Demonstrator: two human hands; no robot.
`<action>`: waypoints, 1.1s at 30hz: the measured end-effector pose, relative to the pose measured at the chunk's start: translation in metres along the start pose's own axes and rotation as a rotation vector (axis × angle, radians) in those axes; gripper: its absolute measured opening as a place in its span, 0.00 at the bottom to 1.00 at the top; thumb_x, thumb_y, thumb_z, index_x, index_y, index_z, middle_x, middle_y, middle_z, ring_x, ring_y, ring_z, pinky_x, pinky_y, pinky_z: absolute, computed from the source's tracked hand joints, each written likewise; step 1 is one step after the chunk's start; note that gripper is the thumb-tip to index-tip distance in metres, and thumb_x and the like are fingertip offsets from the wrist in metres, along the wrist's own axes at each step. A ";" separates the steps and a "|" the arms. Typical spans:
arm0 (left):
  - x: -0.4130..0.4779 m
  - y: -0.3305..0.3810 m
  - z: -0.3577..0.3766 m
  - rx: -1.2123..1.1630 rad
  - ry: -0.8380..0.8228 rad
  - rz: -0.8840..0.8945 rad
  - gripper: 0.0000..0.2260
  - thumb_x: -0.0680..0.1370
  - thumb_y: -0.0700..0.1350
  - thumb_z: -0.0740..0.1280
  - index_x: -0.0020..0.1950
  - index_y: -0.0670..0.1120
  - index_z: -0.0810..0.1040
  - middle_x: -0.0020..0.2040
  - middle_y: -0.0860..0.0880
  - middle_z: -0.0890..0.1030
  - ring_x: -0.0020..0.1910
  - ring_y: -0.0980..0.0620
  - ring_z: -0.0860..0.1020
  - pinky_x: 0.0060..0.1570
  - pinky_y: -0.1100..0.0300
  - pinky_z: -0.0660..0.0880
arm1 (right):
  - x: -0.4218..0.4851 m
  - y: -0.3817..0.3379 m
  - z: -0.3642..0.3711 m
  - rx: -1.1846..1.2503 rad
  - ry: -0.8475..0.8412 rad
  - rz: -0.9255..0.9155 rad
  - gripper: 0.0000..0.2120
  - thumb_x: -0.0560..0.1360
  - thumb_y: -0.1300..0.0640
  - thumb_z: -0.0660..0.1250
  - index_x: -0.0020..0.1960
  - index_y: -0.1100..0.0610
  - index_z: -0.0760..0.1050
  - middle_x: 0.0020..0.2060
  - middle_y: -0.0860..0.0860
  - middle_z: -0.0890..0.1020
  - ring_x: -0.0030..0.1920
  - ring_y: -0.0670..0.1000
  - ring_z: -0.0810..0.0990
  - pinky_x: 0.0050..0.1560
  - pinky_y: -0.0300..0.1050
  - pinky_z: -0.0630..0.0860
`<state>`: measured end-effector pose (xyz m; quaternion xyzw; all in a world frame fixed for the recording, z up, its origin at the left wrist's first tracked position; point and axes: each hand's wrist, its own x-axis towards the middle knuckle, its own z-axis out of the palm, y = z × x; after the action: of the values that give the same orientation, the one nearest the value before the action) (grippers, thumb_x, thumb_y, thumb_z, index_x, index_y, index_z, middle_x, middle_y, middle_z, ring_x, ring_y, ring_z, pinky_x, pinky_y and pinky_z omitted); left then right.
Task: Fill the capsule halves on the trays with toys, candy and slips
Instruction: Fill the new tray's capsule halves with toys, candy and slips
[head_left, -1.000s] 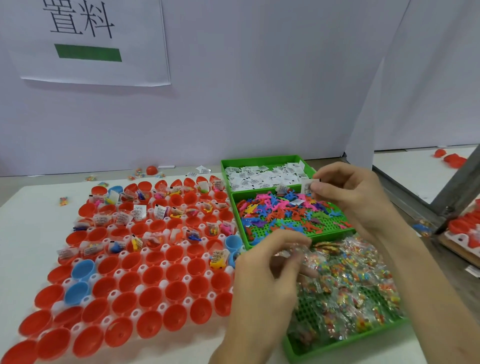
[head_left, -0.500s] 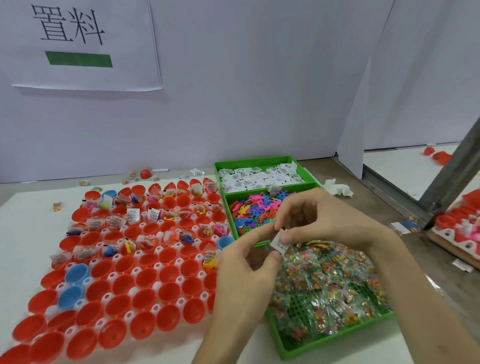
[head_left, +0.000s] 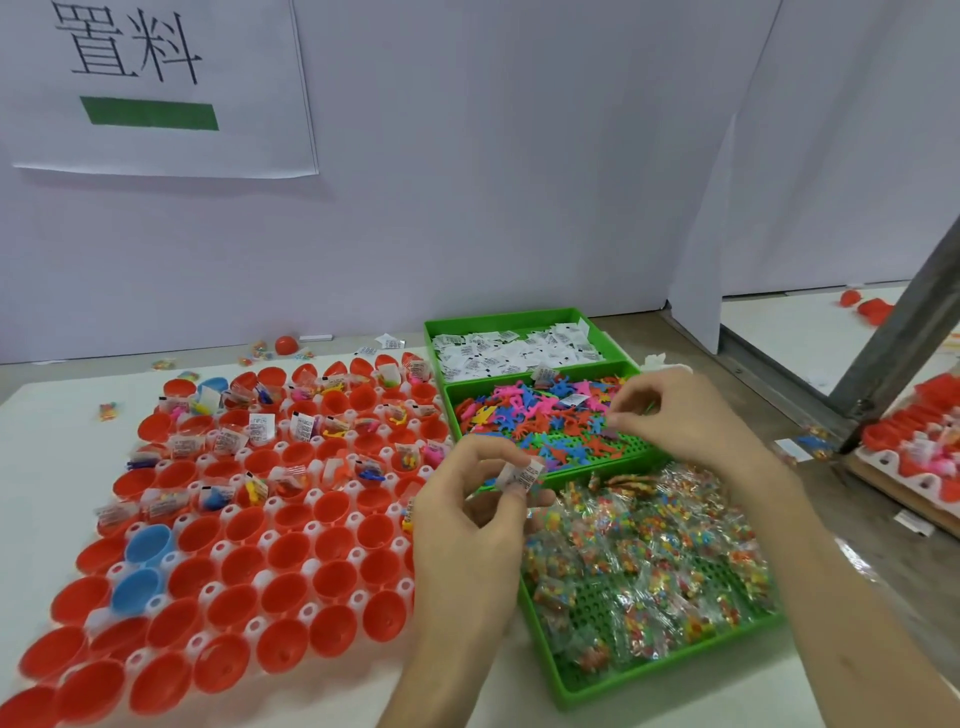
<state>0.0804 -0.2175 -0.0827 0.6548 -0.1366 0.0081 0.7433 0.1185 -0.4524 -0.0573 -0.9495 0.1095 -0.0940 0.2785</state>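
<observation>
While the far rows of capsule halves (head_left: 332, 512) in the white tray (head_left: 210, 592) at the left of the table (head_left: 52, 493) already carry toys, candy and slips, the near rows sit bare with their mouths up. That, I'd judge, is where the next load belongs.

Over the tray's right edge, the left hand (head_left: 483, 525) pinches a white slip (head_left: 522, 475) between thumb and fingertips. The slip's printed face is turned up toward the person. Its long axis runs roughly crosswise, tilted up to the right, and the upper right end pokes free of the fingers.

To do this well, I'd turn the slip so its long axis points down into one bare half and let it go end first. That way it would lean on the wall rather than bridge the mouth. Filling the nearest unfilled row in order would avoid skipped cups.

Further right, three green bins stand in a line: slips bin (head_left: 519, 317) farthest, toy bin (head_left: 631, 449) in the middle, candy bin (head_left: 670, 670) nearest. The right hand (head_left: 675, 415) hangs over the toy bin with fingers curled and tips drawn together at the pile. Whether they have a toy, I cannot tell. One toy per pick would be best.
</observation>
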 end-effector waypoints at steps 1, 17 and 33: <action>0.000 -0.001 0.000 0.011 -0.004 0.000 0.19 0.79 0.29 0.64 0.38 0.51 0.79 0.40 0.49 0.83 0.40 0.47 0.86 0.35 0.59 0.80 | 0.001 0.004 0.005 -0.018 -0.056 0.047 0.05 0.72 0.54 0.77 0.40 0.49 0.82 0.39 0.44 0.83 0.42 0.43 0.80 0.39 0.36 0.72; -0.002 0.005 0.004 0.107 0.004 -0.102 0.16 0.79 0.33 0.67 0.49 0.54 0.86 0.40 0.59 0.86 0.41 0.52 0.86 0.47 0.38 0.81 | 0.005 0.006 0.020 0.013 -0.113 0.107 0.07 0.69 0.56 0.80 0.42 0.48 0.82 0.37 0.49 0.79 0.36 0.46 0.75 0.35 0.40 0.67; 0.007 0.008 -0.005 -0.269 -0.004 -0.234 0.19 0.76 0.26 0.64 0.55 0.47 0.85 0.52 0.47 0.87 0.47 0.46 0.86 0.44 0.64 0.81 | -0.026 -0.058 0.007 0.579 -0.088 -0.546 0.14 0.69 0.73 0.73 0.39 0.54 0.84 0.36 0.52 0.83 0.38 0.53 0.82 0.41 0.43 0.78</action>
<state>0.0862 -0.2123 -0.0739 0.5608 -0.0608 -0.0982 0.8198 0.1041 -0.3944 -0.0347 -0.8291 -0.1896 -0.1508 0.5039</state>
